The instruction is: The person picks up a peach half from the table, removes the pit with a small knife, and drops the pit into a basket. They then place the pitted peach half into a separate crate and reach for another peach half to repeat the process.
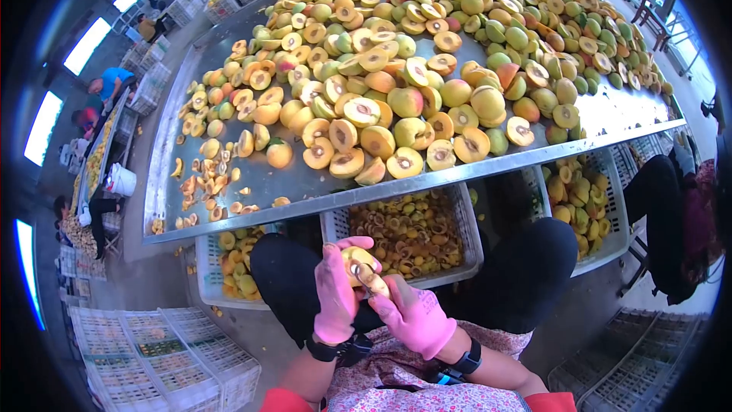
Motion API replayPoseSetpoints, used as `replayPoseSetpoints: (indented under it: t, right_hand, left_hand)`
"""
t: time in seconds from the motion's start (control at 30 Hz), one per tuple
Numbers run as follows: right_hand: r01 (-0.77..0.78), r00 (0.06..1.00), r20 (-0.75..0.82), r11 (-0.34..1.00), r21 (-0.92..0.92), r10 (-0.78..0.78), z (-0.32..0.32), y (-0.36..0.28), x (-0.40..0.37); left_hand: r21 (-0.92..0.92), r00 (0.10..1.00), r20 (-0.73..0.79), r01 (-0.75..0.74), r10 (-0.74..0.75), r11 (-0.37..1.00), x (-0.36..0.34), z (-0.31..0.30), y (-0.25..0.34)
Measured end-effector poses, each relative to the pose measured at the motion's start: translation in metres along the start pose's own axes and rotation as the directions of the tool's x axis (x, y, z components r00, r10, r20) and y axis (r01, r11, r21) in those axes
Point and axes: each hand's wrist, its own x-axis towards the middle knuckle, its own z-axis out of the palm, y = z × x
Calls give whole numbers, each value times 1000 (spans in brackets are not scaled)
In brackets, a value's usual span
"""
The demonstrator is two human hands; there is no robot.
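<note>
My left hand, in a pink glove, is closed around a yellow peach half above my lap. My right hand, also gloved in pink, grips a small pitting tool with a curved metal end. That metal end touches the cut face of the peach half. Part of the tool is hidden by my fingers. Just beyond my hands, a white crate between my knees holds many scooped-out pieces. Whole and halved peaches are heaped on the metal table in front of me.
The metal table has a raised rim above my knees. Crates of peaches stand under it at left and right. Stacked white crates are at lower left. Another person sits at right; others work at far left near a white bucket.
</note>
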Motion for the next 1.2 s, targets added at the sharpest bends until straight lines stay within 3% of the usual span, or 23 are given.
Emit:
replayPoseSetpoints:
  t: [0.17, 0.4, 0.5, 0.6, 0.73, 0.87, 0.93, 1.03, 1.13, 1.17, 1.2]
  right_hand:
    - [-60, 998, -17, 994, -89, 59, 3, 9, -2]
    - [-165, 986, 19, 978, -128, 168, 2, 12, -3]
    - [-211, 973, 70, 970, -118, 220, -2, 9, -1]
    - [-262, 953, 129, 960, -101, 274, -3, 8, -1]
    - [-279, 943, 185, 960, -9, 276, -4, 13, -4]
    - [-395, 880, 344, 906, 151, 326, -13, 9, -1]
    - [-471, 843, 425, 833, 291, 329, -11, 21, -2]
    - [-627, 754, 561, 626, 464, 340, -16, 18, -2]
    - [-633, 761, 577, 536, 559, 296, -13, 19, -2]
    - [-669, 731, 618, 482, 566, 289, -14, 20, -1]
    - [-704, 700, 658, 428, 567, 279, -16, 22, 0]
  left_hand:
    - [-108, 994, -15, -112, 111, 988, -7, 10, -25]
    - [80, 966, -62, -246, 251, 966, -12, 21, -32]
    - [86, 977, -5, -210, 211, 974, -9, 13, -37]
    - [265, 980, 45, -200, 195, 943, -8, 4, -34]
    - [410, 943, 240, -315, 231, 856, 2, -8, -22]
    - [415, 852, 489, -416, 187, 809, 20, -19, -7]
    - [387, 781, 599, -474, 175, 791, 27, -23, -5]
    - [400, 765, 628, -474, 142, 785, 31, -28, -12]
    - [275, 903, 401, -276, 151, 921, 20, -22, -25]
    - [198, 974, 214, -114, 71, 974, 12, -11, -23]
    - [148, 984, 149, -117, 94, 982, 8, -2, -21]
